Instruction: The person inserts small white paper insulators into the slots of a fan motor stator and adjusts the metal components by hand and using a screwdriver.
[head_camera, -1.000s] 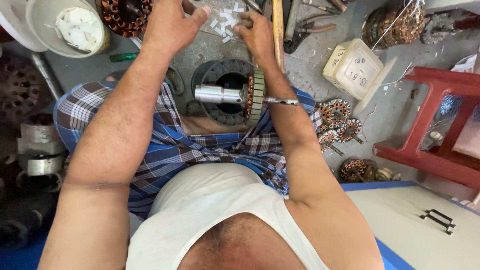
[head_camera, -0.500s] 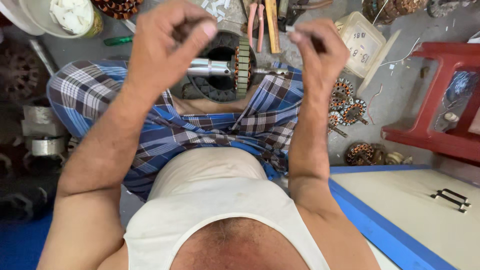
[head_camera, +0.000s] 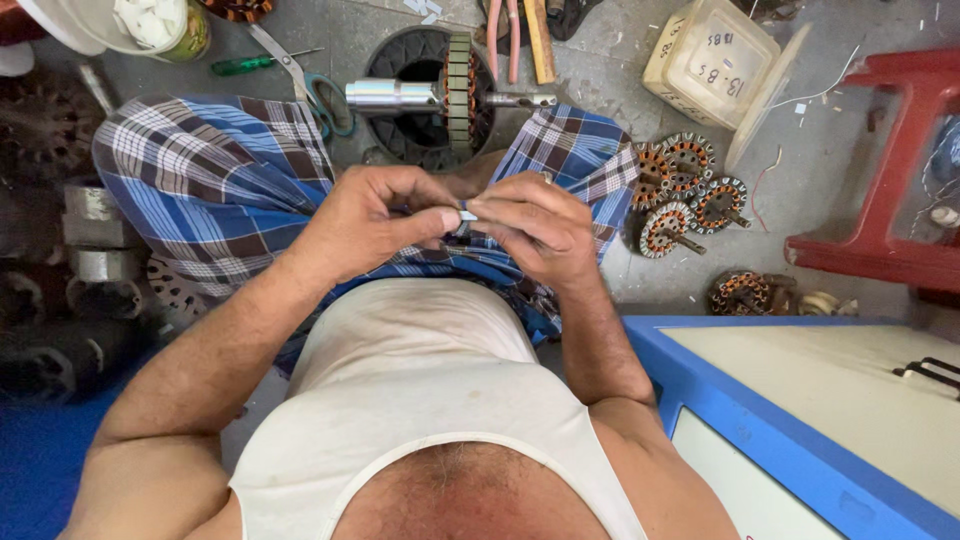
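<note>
wound stators (head_camera: 690, 195): 5 (one apart) | scissors (head_camera: 300, 75): 1 | screwdriver (head_camera: 250, 64): 1

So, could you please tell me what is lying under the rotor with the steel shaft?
Under the rotor sits a round black ribbed housing on the grey floor. The rotor covers its centre, so whatever is inside there cannot be seen.

A small pale strip (head_camera: 468, 214) is pinched between the fingertips of the left hand (head_camera: 365, 222) and the right hand (head_camera: 535, 228), which are held together above a lap covered by blue checked cloth (head_camera: 215, 175). Beyond the hands, a rotor with a metal shaft (head_camera: 445, 96) is laid across a dark round housing (head_camera: 415, 135) on the grey floor (head_camera: 600, 70). Copper-wound stators (head_camera: 688, 195) are grouped to the right, beside a red stool (head_camera: 900, 170).
</note>
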